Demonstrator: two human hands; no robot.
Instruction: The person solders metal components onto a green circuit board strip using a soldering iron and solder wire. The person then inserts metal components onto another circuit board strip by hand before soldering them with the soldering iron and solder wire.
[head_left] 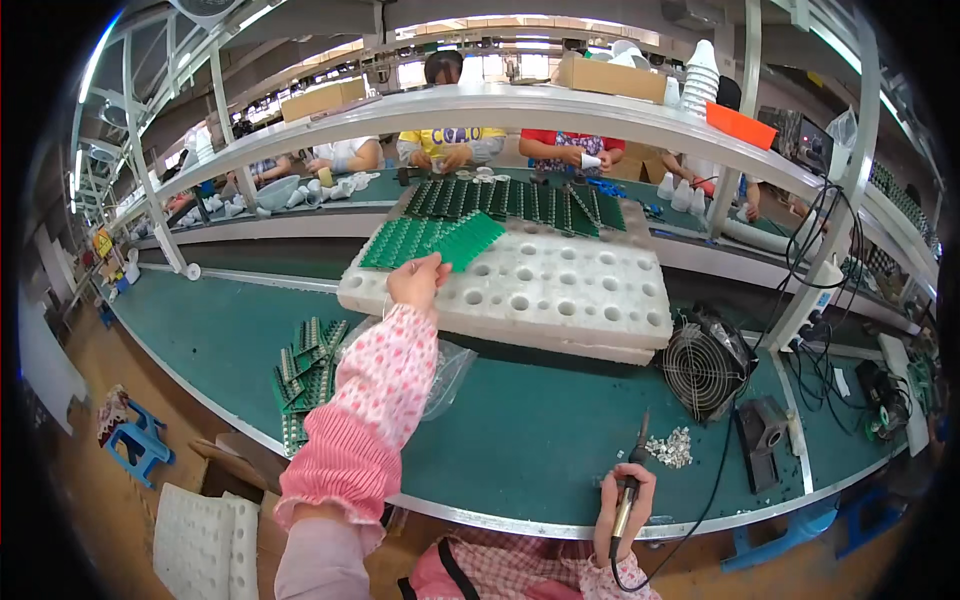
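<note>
Reaching forward, my left hand (418, 283) pinches the near edge of a green circuit board (470, 241). That board lies tilted over other boards at the left end of a white foam block (600, 290) with round holes. More green circuit boards (500, 200) stand in close rows along the block's far side. My right hand (640, 490) is closed around a soldering iron (639, 452) near the bench's front edge, its tip pointing up and away. Just right of the tip lies a small heap of whitish parts (672, 447).
Left of my forearm are stacked circuit boards (312, 365), with a clear plastic bag (450, 380) on its other side. A fan (700, 365), a dark stand (760, 435) and loose cables occupy the right. A metal shelf (480, 103) spans the back; several co-workers sit beyond it.
</note>
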